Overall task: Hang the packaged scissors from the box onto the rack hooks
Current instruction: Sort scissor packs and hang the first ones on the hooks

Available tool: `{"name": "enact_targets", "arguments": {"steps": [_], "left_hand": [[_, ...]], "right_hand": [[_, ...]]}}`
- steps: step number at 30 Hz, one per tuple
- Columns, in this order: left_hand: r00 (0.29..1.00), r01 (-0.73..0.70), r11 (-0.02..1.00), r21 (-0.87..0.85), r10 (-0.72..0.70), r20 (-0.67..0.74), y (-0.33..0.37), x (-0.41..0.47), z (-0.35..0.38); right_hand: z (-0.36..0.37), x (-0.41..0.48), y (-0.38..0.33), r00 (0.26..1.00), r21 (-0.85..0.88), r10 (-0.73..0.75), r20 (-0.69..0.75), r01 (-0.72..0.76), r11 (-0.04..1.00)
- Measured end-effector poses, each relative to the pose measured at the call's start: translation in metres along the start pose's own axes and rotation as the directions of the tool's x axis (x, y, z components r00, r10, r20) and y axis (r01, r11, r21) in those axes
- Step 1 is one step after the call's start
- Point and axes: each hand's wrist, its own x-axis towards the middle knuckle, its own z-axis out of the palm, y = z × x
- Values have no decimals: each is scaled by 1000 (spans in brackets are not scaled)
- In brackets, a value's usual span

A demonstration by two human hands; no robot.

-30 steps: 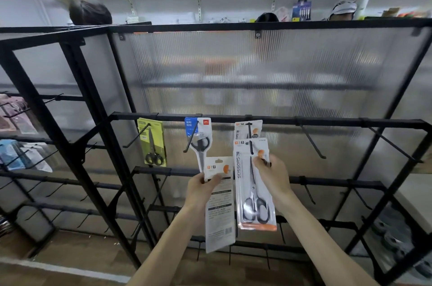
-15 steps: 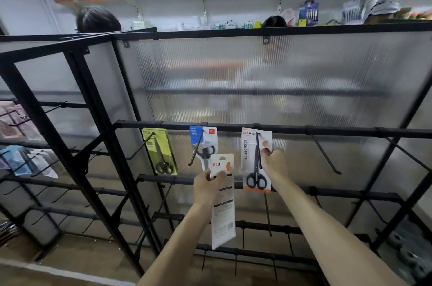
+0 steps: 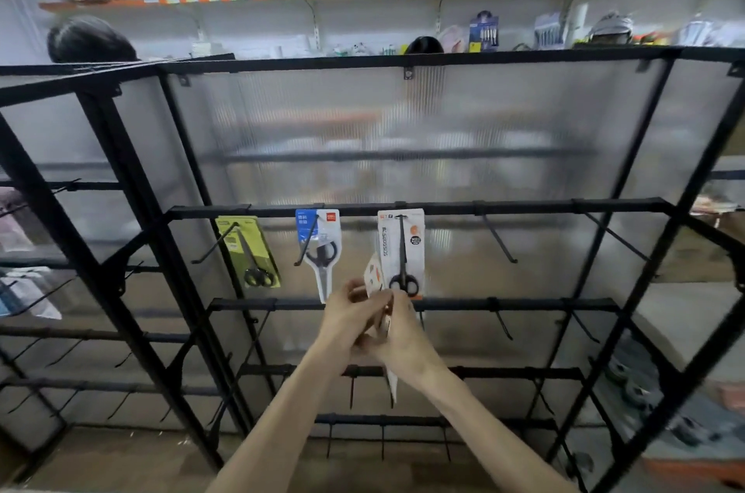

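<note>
Three scissor packs hang on the top bar's hooks of the black rack: a yellow-green pack, a blue-and-white pack and a white-and-orange pack. Below them, both my hands meet on one more white-and-orange pack, seen almost edge-on. My left hand grips its left side. My right hand grips it from the right. The pack's lower end shows beneath my hands. No box is in view.
Bare hooks stick out along the top bar to the right and on the lower bars. A second rack with hanging goods stands at the left. A person's head shows behind the rack's translucent panel.
My right hand let go of the white-and-orange pack, which now hangs on its hook, and came down to join my left hand on the remaining pack, now turned edge-on.
</note>
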Motion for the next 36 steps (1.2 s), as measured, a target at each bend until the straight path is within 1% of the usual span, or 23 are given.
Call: {"name": "enact_targets", "arguments": {"steps": [3,5,6,9,12,13,14,16,17,19,21,23,25,27,30,33,36], "left_hand": [[991,-68,995,78,58,124,8,-18,0],[977,-113,985,132,85,197,11,-31,-5],[973,-127,978,163,90,214,11,-37,-9],[971,-153,957,246,99,217,12,-49,-28],[979,-188,883,431,134,153,12,-56,-51],[976,-212,829,517,159,146,11,-57,-59],[970,-244,755,608,185,160,10,-63,-66],[948,-313,572,758,233,216,11,-71,-72],[936,-342,486,804,248,248,11,-78,-73],[905,-396,345,851,304,298,11,-89,-72],[880,-432,253,866,330,343,11,-95,-69],[869,-447,199,872,328,371,12,-95,-66],[869,-448,171,878,314,383,13,-90,-66],[878,-431,166,887,304,370,13,-81,-65],[897,-396,187,899,287,335,13,-62,-63],[921,-359,221,907,242,306,11,-40,-61],[934,-337,247,909,208,290,8,-16,-58]], "right_hand": [[-6,-19,-9,985,-25,-36,-169,32,999],[-9,-28,-11,967,-47,-19,-253,8,999],[-10,-33,-13,959,-25,3,-285,-11,1000],[-16,-45,-23,927,29,67,-370,-61,998],[-24,-61,-33,911,90,128,-393,-101,991],[-25,-65,-36,913,103,140,-384,-108,989],[-27,-71,-39,914,117,152,-377,-115,986],[-31,-76,-44,908,150,174,-381,-125,981],[-31,-81,-48,903,163,186,-388,-131,978],[-32,-85,-55,893,184,197,-405,-132,974],[-35,-84,-59,886,205,218,-409,-143,968],[-36,-78,-63,888,229,241,-391,-160,960],[-38,-68,-62,893,230,251,-374,-173,958],[-41,-56,-61,897,227,243,-370,-167,960],[-46,-34,-55,900,215,239,-364,-168,962],[-48,-12,-40,897,177,257,-361,-205,963],[-47,2,-25,909,198,263,-324,-207,958]]}}
